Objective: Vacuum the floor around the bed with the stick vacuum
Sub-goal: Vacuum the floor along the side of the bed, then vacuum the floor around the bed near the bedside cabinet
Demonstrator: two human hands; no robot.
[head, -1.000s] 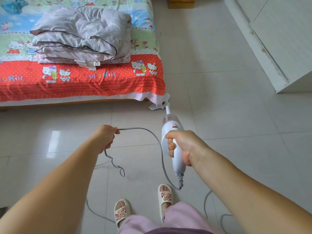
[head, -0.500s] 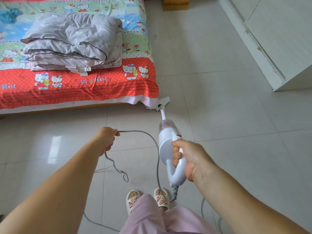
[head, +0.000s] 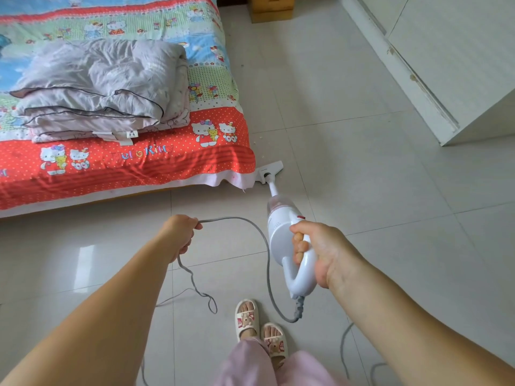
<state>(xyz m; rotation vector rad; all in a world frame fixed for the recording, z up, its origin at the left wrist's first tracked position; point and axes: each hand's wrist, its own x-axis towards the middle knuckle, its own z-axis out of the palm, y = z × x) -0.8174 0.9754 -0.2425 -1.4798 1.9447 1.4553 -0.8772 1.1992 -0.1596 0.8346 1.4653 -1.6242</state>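
From the head camera, the stick vacuum (head: 289, 240) is white, with a rounded motor body, a translucent pinkish dust cup at its front, a small red button on top and a looped handle at the back. A slim white tube runs from the cup toward 11 o'clock to a flat white floor head (head: 271, 171). The floor head sits on the tiled floor (head: 362, 190) right at the near corner of the bed (head: 125, 162), just beside the white hem of the sheet that hangs there. A few pale crumbs lie on the tiles just past the head, along the bed's side.

The right hand (head: 320, 249) is wrapped around the loop handle, fingers curled through it. The left hand (head: 179, 232), at 9 o'clock from the vacuum body, grips the grey power cord (head: 262, 240); the cord arcs from that fist over to the back end of the handle, and a slack length drops below the fist into a small loop on the floor.

On the bed, which has a red, green and blue cartoon sheet, lies a folded grey quilt (head: 97, 87). A white wardrobe (head: 446, 65) stands at 2 o'clock, and a wooden piece (head: 271, 8) at 12 o'clock. Two slippered feet (head: 259, 327) show at 6 o'clock.
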